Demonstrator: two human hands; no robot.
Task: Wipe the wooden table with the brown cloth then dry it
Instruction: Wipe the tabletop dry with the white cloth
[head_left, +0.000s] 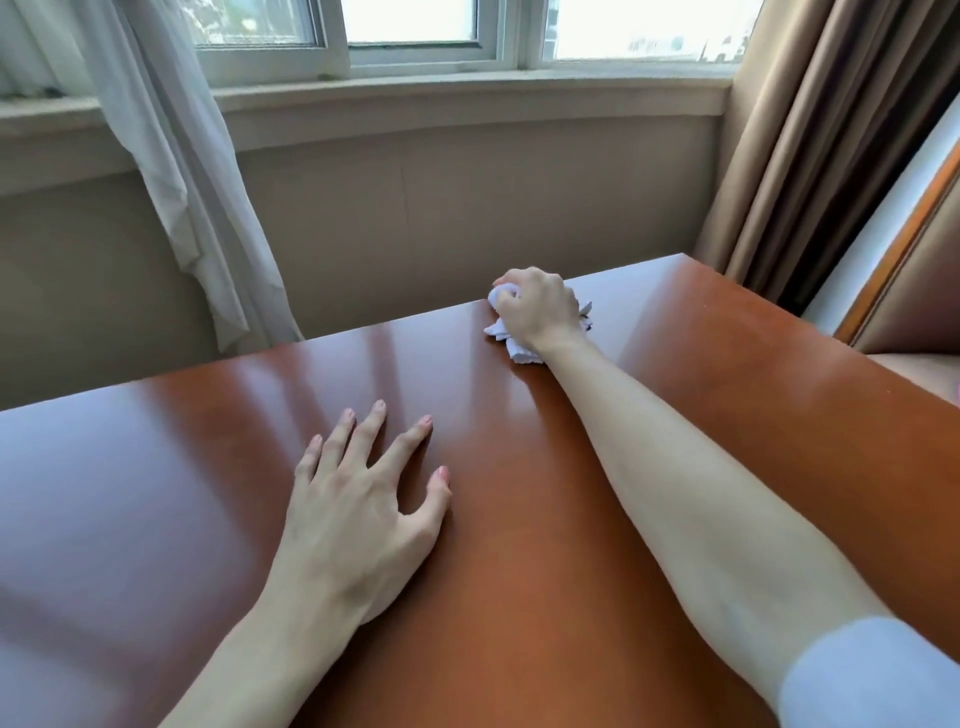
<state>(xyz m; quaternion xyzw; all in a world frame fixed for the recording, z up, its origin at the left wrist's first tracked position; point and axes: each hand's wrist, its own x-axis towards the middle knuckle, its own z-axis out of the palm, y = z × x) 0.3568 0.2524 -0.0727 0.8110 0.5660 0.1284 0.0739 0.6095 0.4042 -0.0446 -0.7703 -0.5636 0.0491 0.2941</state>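
The glossy reddish-brown wooden table fills the lower part of the head view. My right hand reaches to the table's far edge and grips a crumpled white cloth, pressing it onto the wood. Bits of the cloth stick out on both sides of the hand. My left hand lies flat on the table nearer to me, fingers spread and straight. No brown cloth is in view.
Beyond the table's far edge is a beige wall under a window sill. A white sheer curtain hangs at the left, a brown curtain at the right. An upholstered seat stands beside the table's right edge.
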